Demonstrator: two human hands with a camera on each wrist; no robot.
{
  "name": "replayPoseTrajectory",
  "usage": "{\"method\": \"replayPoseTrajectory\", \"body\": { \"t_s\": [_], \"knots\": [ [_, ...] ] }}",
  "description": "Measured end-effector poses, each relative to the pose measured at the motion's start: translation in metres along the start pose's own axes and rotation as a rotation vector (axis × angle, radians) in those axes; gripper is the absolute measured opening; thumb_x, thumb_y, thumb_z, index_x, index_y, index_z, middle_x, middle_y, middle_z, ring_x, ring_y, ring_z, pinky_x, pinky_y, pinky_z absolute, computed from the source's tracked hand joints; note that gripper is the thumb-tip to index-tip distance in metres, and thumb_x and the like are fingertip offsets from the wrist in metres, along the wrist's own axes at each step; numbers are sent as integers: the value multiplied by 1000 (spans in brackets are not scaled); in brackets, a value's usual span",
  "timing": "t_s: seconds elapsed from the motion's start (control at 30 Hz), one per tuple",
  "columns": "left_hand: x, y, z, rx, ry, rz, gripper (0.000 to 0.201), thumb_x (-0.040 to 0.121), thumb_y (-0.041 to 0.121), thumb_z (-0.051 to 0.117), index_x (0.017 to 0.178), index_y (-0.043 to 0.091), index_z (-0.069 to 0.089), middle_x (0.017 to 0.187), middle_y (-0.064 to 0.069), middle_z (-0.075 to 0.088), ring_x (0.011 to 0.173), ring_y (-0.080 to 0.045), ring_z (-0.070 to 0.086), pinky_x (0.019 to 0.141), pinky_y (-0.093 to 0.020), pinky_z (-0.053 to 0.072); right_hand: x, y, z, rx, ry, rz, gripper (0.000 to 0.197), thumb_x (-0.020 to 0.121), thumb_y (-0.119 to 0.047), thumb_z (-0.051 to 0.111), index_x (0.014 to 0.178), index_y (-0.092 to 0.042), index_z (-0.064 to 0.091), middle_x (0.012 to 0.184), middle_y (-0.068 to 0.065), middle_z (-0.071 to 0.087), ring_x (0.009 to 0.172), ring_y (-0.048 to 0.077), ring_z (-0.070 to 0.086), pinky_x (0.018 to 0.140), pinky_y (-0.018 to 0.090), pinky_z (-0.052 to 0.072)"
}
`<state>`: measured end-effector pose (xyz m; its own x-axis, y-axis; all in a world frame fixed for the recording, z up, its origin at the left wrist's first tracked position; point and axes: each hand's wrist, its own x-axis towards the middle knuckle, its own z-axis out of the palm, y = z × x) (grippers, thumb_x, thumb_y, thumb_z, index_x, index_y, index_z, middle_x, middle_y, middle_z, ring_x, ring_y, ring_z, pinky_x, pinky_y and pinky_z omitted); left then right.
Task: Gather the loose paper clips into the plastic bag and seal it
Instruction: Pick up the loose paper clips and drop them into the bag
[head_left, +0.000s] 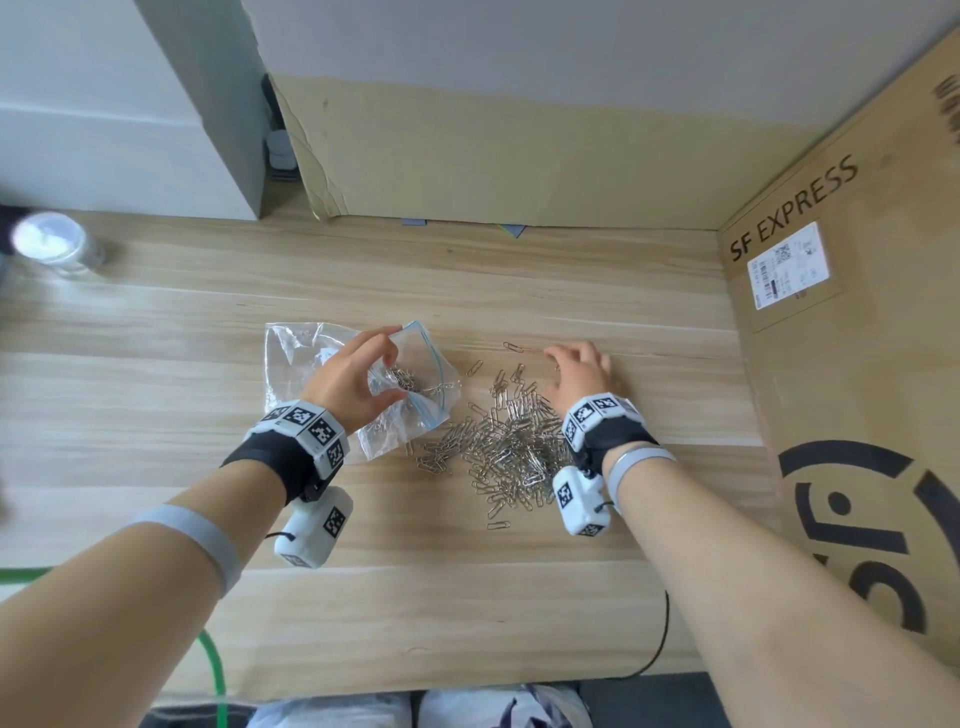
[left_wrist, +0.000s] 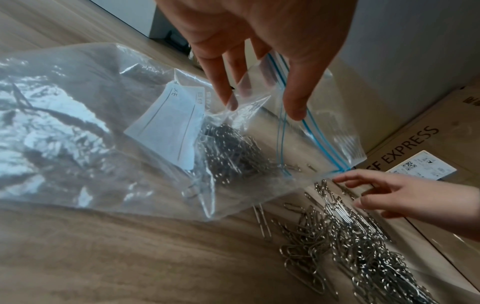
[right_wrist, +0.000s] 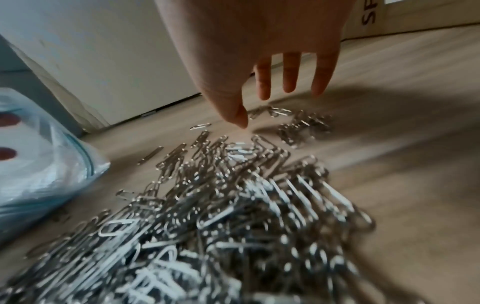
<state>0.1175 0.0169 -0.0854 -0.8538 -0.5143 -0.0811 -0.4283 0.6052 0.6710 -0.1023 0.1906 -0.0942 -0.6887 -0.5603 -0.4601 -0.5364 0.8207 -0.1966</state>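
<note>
Shiny metal paper clips lie heaped on the desk beside the plastic bag; the left hand pinches its mouth open; the right hand hovers, fingers spread; scoop small bunches, keep the mouth wide.

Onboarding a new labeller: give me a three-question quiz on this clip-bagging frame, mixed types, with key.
1. True or false: the bag is already sealed.
2. Multiple choice: what is the left hand doing? A) resting flat on the table B) holding the bag's mouth open C) lifting a bottle
3. Fill in: the right hand reaches, fingers spread, over the far edge of the loose ____ pile.

Key
1. False: the blue zip strip gapes, and some clips already lie inside.
2. B: fingers pinch the top edge by the zip.
3. clip; the hand holds nothing.
</note>
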Motion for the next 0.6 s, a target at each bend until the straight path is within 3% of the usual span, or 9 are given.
{"method": "replayPoseTrajectory", "body": {
  "t_s": [0.1, 0.17, 0.27, 0.33, 0.4, 0.5, 0.6],
  "knots": [
    [1, 1, 1, 1, -10, 6, 37, 69, 12, 73, 80, 17, 39, 131, -7, 49, 108, -28, 53, 80, -33, 45, -4, 6, 12, 64, 42, 86, 44, 87, -13, 54, 128, -24, 46, 134, 9, 38, 123, 30, 36, 102, 41, 40],
    [2, 2, 2, 1, -15, 3, 37, 69, 11, 73, 80, 18, 39, 132, -8, 48, 106, -28, 53, 80, -35, 46, -7, 0, 20, 97, 44, 45, 33, 87, -12, 54, 120, -16, 50, 131, 11, 41, 119, 28, 44, 100, 39, 44],
    [3, 2, 3, -4, -10, -3, 36, 69, 12, 73, 80, 18, 39, 132, -7, 48, 107, -28, 53, 81, -36, 47, -14, -15, 25, 142, -52, -89, 21, 89, -14, 53, 109, -15, 57, 124, 8, 50, 96, 22, 59, 89, 37, 52],
    [3, 2, 3, -9, -10, 1, 37, 69, 12, 73, 80, 19, 39, 132, -8, 48, 108, -29, 53, 83, -39, 47, -19, -19, 19, 148, -102, -145, 18, 90, -19, 51, 106, -19, 61, 113, 4, 57, 79, 18, 58, 79, 36, 55],
    [3, 1, 3, -9, -12, 2, 37, 69, 12, 73, 80, 19, 39, 132, -8, 48, 108, -29, 53, 83, -39, 47, -23, -14, 10, 171, -132, -145, 17, 92, -24, 49, 102, -19, 62, 99, 0, 61, 69, 14, 54, 68, 29, 54],
    [2, -1, 4, -14, -8, 6, 37, 70, 13, 73, 80, 19, 38, 131, -9, 49, 109, -30, 53, 83, -39, 46, -32, 6, -1, 372, -429, -26, 20, 91, -34, 50, 86, -19, 63, 78, -3, 62, 58, 9, 54, 54, 19, 48],
    [2, -1, 5, -20, -6, 16, 37, 69, 11, 73, 80, 19, 38, 130, -10, 50, 112, -30, 51, 84, -37, 44, -43, 19, -2, 434, -750, 68, 31, 88, -44, 53, 79, -19, 68, 75, -3, 68, 61, 9, 61, 56, 19, 51]
  ]
}}
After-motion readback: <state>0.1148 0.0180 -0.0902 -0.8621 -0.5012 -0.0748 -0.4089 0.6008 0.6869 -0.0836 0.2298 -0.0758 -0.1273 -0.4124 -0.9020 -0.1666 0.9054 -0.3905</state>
